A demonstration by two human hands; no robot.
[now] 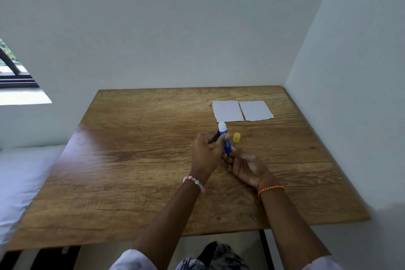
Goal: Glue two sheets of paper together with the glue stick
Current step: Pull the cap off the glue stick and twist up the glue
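Both hands' grip on uncapped blue glue stick (225,140), left hand (205,154) round barrel, right hand (246,166) at base, label unreadable

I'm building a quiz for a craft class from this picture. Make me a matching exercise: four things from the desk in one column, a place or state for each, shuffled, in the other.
Things
1. glue stick
2. yellow cap
3. two paper sheets
4. beaded bracelet

Places or states
A. lying side by side on the table, far right
B. on the left wrist
C. uncapped, white tip up, held by the left hand and right hand
D. off, on the table right of the stick

Pairs: 1-C, 2-D, 3-A, 4-B
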